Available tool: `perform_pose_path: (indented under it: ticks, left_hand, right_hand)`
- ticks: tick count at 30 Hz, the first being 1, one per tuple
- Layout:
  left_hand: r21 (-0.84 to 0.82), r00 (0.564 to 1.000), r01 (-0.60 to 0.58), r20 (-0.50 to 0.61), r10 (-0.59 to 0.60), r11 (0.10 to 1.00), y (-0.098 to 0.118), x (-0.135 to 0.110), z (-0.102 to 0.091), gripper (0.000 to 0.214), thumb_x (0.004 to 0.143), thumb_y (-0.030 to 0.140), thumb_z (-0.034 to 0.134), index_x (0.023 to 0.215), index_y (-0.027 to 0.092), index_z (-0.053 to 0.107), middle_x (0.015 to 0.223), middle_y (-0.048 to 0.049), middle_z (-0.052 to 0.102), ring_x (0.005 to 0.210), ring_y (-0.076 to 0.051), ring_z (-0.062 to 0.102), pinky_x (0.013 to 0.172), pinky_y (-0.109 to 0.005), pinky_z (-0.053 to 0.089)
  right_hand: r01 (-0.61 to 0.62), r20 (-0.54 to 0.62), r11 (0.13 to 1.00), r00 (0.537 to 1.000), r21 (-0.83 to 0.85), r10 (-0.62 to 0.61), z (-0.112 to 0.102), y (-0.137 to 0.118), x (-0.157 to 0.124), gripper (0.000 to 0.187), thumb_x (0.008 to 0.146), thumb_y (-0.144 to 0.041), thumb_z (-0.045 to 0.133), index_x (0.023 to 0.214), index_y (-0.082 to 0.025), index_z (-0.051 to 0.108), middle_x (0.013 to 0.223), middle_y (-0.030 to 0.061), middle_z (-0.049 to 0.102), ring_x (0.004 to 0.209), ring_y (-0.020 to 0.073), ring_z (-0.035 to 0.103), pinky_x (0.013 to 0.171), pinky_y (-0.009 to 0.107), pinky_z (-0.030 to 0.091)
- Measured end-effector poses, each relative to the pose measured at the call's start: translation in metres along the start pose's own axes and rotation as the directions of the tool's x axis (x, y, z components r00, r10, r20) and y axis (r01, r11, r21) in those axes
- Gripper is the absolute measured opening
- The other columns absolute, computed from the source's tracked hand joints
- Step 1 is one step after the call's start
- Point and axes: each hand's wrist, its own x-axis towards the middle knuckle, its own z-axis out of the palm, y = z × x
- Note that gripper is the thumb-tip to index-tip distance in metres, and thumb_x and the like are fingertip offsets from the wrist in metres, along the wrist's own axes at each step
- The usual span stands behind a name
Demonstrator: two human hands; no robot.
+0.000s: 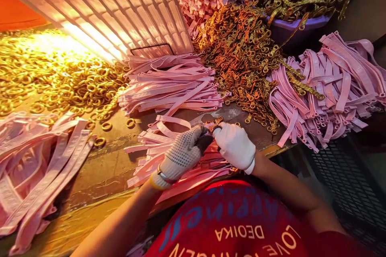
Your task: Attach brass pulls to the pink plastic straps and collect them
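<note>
Both my hands wear gloves and meet at the table's near edge. My left hand, in a dotted grey glove, is closed in a pinch. My right hand, in a white glove, is closed too. Between their fingertips sits a small gold metal piece joined to a pink strap. Under my hands lies a stack of pink straps.
Gold rings cover the table's left part. A heap of gold chain links lies behind my hands, some in a purple tub. More pink straps lie at left, centre and right. A slatted white panel stands behind.
</note>
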Motion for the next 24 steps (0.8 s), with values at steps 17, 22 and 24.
perform_pose_path:
  ticks: [17, 22, 24]
  left_hand:
    - [-0.353, 0.968, 0.239, 0.163, -0.192, 0.905, -0.011, -0.014, -0.002, 0.036, 0.090, 0.054, 0.058, 0.081, 0.019, 0.057, 0.053, 0.0054, 0.046, 0.040, -0.009, 0.036, 0.037, -0.020, 0.028]
    - [-0.216, 0.980, 0.177, 0.124, -0.153, 0.960, -0.011, -0.018, -0.001, 0.030, 0.090, 0.046, 0.057, 0.076, 0.019, 0.060, 0.050, 0.0042, 0.051, 0.040, -0.010, 0.040, 0.039, -0.020, 0.033]
    - [-0.190, 0.981, 0.166, 0.133, -0.143, 0.968, -0.012, -0.018, 0.000, 0.023, 0.088, 0.039, 0.058, 0.078, 0.019, 0.063, 0.051, 0.0029, 0.055, 0.040, -0.011, 0.043, 0.039, -0.020, 0.033]
  right_hand:
    - [0.048, 0.277, 0.985, 0.956, 0.165, -0.093, -0.026, 0.006, 0.012, 0.025, 0.087, -0.011, 0.054, 0.112, -0.015, 0.056, 0.093, 0.0114, 0.070, 0.081, 0.0254, 0.068, 0.066, 0.031, 0.048]
    - [0.006, 0.330, 0.989, 0.942, 0.146, -0.054, -0.018, 0.003, 0.011, 0.024, 0.088, -0.015, 0.055, 0.112, -0.012, 0.058, 0.083, 0.0131, 0.072, 0.076, 0.0268, 0.072, 0.060, 0.030, 0.049]
    - [0.087, 0.322, 0.984, 0.937, 0.157, -0.134, -0.012, 0.002, 0.008, 0.022, 0.090, -0.017, 0.054, 0.110, -0.010, 0.059, 0.081, 0.0155, 0.071, 0.073, 0.0275, 0.071, 0.058, 0.031, 0.049]
